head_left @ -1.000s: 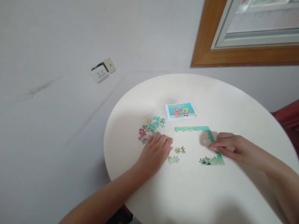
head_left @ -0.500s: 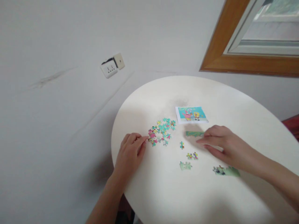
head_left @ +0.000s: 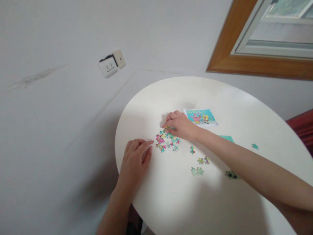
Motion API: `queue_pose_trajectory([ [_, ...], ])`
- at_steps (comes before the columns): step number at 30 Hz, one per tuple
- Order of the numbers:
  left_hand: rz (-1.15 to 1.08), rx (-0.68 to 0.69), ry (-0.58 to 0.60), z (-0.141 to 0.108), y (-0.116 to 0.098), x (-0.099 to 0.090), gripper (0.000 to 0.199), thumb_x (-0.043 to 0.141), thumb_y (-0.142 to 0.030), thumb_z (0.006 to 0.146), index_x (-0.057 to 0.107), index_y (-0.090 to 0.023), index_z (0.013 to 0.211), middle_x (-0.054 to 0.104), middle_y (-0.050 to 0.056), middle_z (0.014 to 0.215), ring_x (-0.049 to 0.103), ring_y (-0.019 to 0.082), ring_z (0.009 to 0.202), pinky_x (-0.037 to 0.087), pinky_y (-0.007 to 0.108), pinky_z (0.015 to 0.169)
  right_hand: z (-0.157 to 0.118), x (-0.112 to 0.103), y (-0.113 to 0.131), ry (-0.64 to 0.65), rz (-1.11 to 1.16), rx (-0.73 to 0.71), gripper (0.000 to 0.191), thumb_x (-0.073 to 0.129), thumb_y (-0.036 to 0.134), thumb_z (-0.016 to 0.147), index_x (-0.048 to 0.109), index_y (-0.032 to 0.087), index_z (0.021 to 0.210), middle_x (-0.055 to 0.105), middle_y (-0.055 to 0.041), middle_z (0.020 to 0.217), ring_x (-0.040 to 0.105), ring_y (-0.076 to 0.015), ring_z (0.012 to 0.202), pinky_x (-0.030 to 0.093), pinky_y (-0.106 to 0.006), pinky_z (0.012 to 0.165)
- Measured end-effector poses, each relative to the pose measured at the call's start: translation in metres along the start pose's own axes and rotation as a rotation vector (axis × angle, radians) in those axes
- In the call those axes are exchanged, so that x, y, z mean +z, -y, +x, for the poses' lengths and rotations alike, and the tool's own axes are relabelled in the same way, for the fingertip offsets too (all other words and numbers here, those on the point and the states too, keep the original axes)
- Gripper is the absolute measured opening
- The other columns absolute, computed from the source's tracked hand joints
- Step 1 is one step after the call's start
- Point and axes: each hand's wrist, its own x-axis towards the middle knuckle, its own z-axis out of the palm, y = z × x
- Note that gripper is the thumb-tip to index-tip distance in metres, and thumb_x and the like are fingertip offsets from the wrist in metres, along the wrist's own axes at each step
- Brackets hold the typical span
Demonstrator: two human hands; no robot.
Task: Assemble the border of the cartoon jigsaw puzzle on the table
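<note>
My right hand (head_left: 180, 125) reaches over the upper edge of a pile of loose jigsaw puzzle pieces (head_left: 161, 141), its fingers curled together with a yellow-green puzzle piece at the tips. Just left of the pile, my left hand (head_left: 136, 153) rests on the table, thumb and index finger slightly apart and nothing visible between them. A printed cartoon picture (head_left: 200, 117) lies beyond my right wrist. My right forearm partly covers a teal joined section (head_left: 227, 138) and a dark-and-green section (head_left: 231, 174).
On the white round table (head_left: 166, 199) lie a single piece (head_left: 192, 149), a yellow-purple pair (head_left: 203, 160), a pale green pair (head_left: 197, 171) and a lone teal piece (head_left: 254, 146). Behind the table is a wall with a socket (head_left: 107, 67) and a wood-framed window (head_left: 256, 65).
My right hand has moved left from the joined strip below the picture to the top of the pile. My left hand stays beside the pile. The view has shifted slightly.
</note>
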Motion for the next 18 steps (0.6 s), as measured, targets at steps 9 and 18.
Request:
queue_pose_trajectory([
  [9, 0.022, 0.015, 0.046, 0.000, 0.001, -0.002, 0.031, 0.049, -0.022, 0.099, 0.065, -0.021, 0.125, 0.060, 0.009, 0.106, 0.054, 0.025, 0.102, 0.050, 0.043, 0.092, 0.008, 0.003, 0.002, 0.040, -0.034, -0.013, 0.017, 0.068, 0.023, 0.088, 0.079, 0.025, 0.101, 0.063, -0.0086, 0.113, 0.049, -0.0265, 0.111, 0.032, -0.038, 0.086],
  [18, 0.233, 0.175, 0.157, -0.002, -0.006, 0.004, 0.041, 0.045, -0.030, 0.102, 0.055, -0.027, 0.141, 0.037, 0.009, 0.160, 0.033, 0.034, 0.146, 0.031, 0.059, 0.118, 0.003, 0.007, -0.009, -0.031, 0.018, -0.030, 0.022, 0.065, 0.024, 0.091, 0.077, 0.025, 0.109, 0.064, -0.0089, 0.111, 0.051, -0.0269, 0.108, 0.034, -0.040, 0.089],
])
